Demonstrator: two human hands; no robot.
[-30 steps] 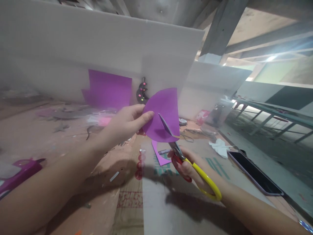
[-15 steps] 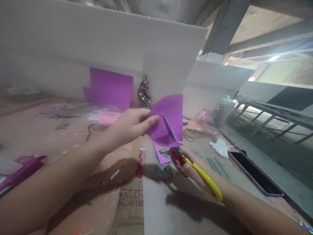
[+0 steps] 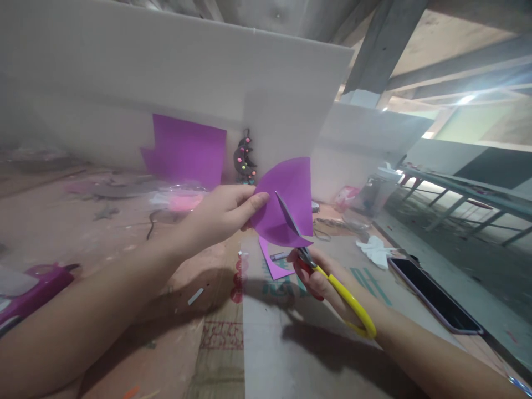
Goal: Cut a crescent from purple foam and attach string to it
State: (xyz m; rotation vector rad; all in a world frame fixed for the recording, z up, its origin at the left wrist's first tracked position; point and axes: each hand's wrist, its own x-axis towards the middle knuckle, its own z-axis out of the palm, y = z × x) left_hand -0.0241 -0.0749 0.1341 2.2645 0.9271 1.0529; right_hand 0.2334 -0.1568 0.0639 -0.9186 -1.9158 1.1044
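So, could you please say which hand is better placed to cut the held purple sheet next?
Probably the right hand: it holds scissors, one blade across the sheet, while the left hand pinches its left edge.

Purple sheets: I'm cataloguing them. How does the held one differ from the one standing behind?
The held sheet has a curved edge; the standing sheet shows straight top and right edges. The left hand grips the held sheet, with scissors across it; the standing sheet is before the white board. Both are purple.

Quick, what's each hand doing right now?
Left hand: closed, pinching the purple sheet.
Right hand: closed around the scissors, blades on the sheet.
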